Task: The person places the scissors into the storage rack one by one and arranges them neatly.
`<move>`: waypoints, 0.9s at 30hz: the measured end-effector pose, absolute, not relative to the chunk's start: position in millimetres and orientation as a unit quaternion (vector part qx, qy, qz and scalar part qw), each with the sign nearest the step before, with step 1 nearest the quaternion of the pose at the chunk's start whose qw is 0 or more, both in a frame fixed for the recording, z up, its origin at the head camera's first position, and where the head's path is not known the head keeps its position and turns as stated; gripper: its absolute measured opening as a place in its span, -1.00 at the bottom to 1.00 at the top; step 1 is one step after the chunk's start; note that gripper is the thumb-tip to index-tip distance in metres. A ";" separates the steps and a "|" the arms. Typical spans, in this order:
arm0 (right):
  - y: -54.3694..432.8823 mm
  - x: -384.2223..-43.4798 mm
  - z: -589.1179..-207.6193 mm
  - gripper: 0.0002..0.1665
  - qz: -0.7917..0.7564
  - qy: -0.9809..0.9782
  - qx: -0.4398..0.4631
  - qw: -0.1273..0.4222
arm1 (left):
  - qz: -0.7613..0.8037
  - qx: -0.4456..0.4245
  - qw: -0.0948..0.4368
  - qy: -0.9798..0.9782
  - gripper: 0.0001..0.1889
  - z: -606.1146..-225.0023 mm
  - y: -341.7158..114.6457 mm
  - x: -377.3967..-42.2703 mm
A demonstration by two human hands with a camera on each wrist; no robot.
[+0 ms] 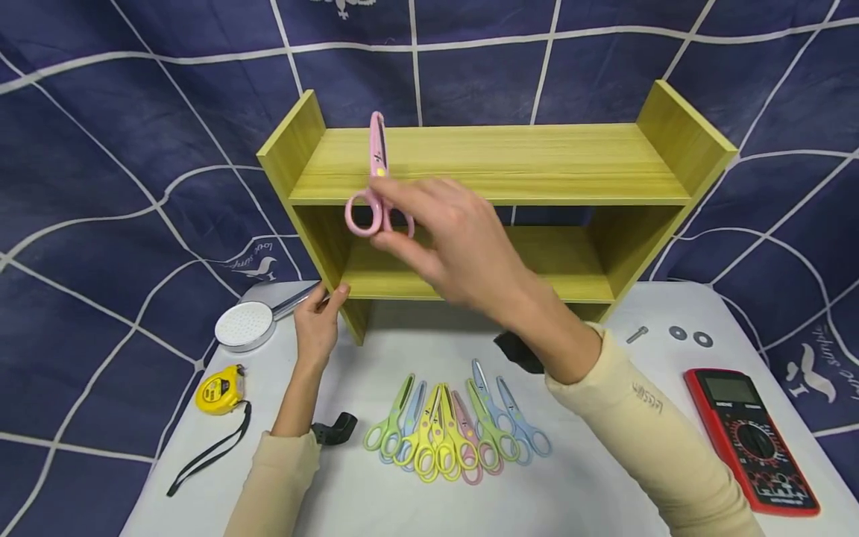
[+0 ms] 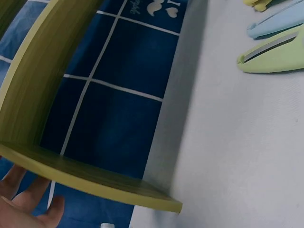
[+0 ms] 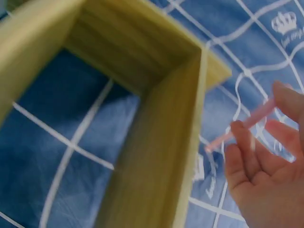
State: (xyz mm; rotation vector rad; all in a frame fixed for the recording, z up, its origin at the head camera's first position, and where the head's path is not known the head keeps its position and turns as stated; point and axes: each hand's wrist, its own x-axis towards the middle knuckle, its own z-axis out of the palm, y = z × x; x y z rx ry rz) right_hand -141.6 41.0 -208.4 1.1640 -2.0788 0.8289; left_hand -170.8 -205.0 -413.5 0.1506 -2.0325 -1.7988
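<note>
Aloft | right hand [image 1: 459,242] pinches pink plastic scissors [image 1: 376,153] upright | loose-fingered left hand [image 1: 316,328] touches yellow wooden shelf [image 1: 510,160] — seemingly steadying it

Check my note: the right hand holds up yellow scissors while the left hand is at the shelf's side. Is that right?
Wrong colour: the head view shows the right hand holding up pink scissors, while the left hand is at the shelf's side.
</note>
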 end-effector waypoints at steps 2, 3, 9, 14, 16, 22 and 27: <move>39.8 -150.5 -196.1 -0.43 0.304 -0.811 0.418 0.273 | -0.644 0.057 0.203 -0.736 -0.56 -413.7 -205.8 -170.8; 38.3 -155.0 -190.8 -0.43 0.296 -0.824 0.408 0.258 | -0.642 0.057 0.199 -0.738 -0.55 -413.8 -206.5 -170.9; 19.4 -175.7 -174.7 -0.40 0.234 -0.874 0.378 0.195 | -0.643 0.053 0.189 -0.740 -0.55 -413.8 -210.2 -171.6; 0.7 -183.1 -175.6 -0.33 0.188 -0.885 0.382 0.187 | -0.644 0.058 0.180 -0.741 -0.55 -413.3 -212.3 -171.9; -6.9 -186.9 -176.9 -0.35 0.167 -0.891 0.377 0.190 | -0.649 0.064 0.172 -0.739 -0.55 -413.1 -212.6 -171.5; -24.7 -199.9 -179.4 -0.50 0.110 -0.904 0.362 0.200 | -0.675 0.074 0.173 -0.713 -0.56 -413.8 -211.4 -171.4; -21.4 -194.7 -187.6 -0.48 0.126 -0.884 0.373 0.251 | -0.675 0.069 0.175 -0.714 -0.57 -412.4 -210.6 -171.5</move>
